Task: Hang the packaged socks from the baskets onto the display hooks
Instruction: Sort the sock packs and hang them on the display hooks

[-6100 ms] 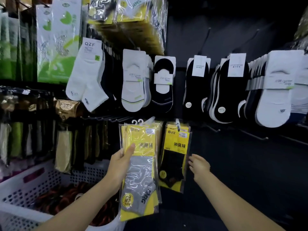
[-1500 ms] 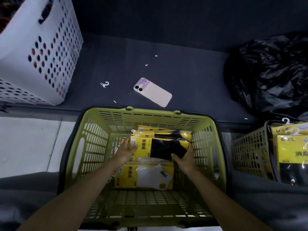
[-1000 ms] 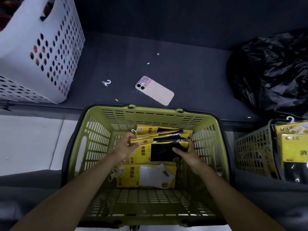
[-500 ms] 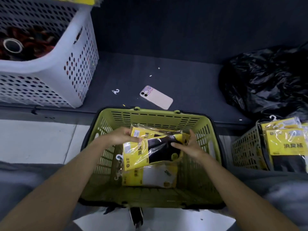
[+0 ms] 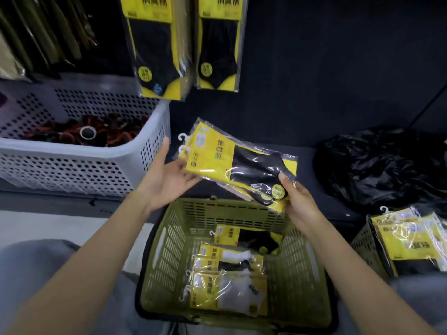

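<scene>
I hold a small stack of yellow packs of black socks (image 5: 237, 163) flat above the green basket (image 5: 169, 250). My right hand (image 5: 298, 204) grips the stack's lower right end, thumb on top. My left hand (image 5: 169, 177) supports its left underside with fingers spread and straight. White plastic hangers stick out at the stack's upper left. Several more sock packs (image 5: 229, 286) lie in the basket, white and black. Two bunches of yellow packs with black socks (image 5: 186, 44) hang from the display above.
A white perforated bin (image 5: 79, 165) with dark rolled items sits at left on the low dark shelf (image 5: 302, 160). A black plastic bag (image 5: 382, 165) lies at right. A second basket (image 5: 365, 247) at lower right holds more yellow packs (image 5: 408, 240).
The stack has come up out of the green basket with both hands. My view has tilted up, so the hanging packs show and the phone on the shelf is hidden behind the stack.
</scene>
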